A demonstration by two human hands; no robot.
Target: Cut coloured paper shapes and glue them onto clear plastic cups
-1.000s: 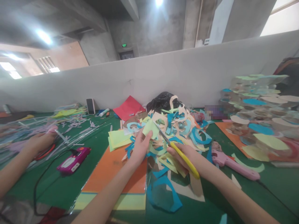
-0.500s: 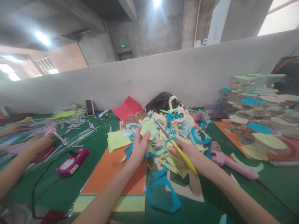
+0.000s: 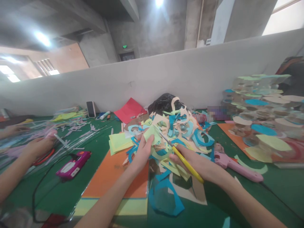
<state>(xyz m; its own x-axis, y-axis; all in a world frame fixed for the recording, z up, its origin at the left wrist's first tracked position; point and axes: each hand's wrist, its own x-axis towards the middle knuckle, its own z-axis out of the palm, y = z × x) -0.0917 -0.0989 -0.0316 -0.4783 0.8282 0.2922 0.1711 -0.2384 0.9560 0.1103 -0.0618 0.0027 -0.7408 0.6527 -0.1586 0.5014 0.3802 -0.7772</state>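
Note:
Pinched in my left hand (image 3: pixel 143 151) is a piece of light green paper (image 3: pixel 155 136), held above a heap of cut scraps. My right hand (image 3: pixel 190 158) grips the yellow handles of a pair of scissors (image 3: pixel 184 160). Their metal blades point up and left, with the tip at the right edge of the green paper. Below both hands spread blue, cream and green paper offcuts (image 3: pixel 166 194), many with curved cut-outs. Left of my left wrist lies a stack of orange paper (image 3: pixel 114 177), with folded yellow-green sheets (image 3: pixel 120 141) on its far end.
A pink glue gun (image 3: pixel 239 166) lies to the right, before stacked clear cups with paper discs (image 3: pixel 266 126). At left, a co-worker's hands (image 3: pixel 42 147) work among pale strips, beside a magenta device (image 3: pixel 74 166). Behind are a black plastic bag (image 3: pixel 163 103), red paper (image 3: pixel 130 110) and a phone (image 3: pixel 91 109).
The green paper has turned and shifted slightly right in my left hand. The scissors have moved a little right and down, their tip now at the paper's edge.

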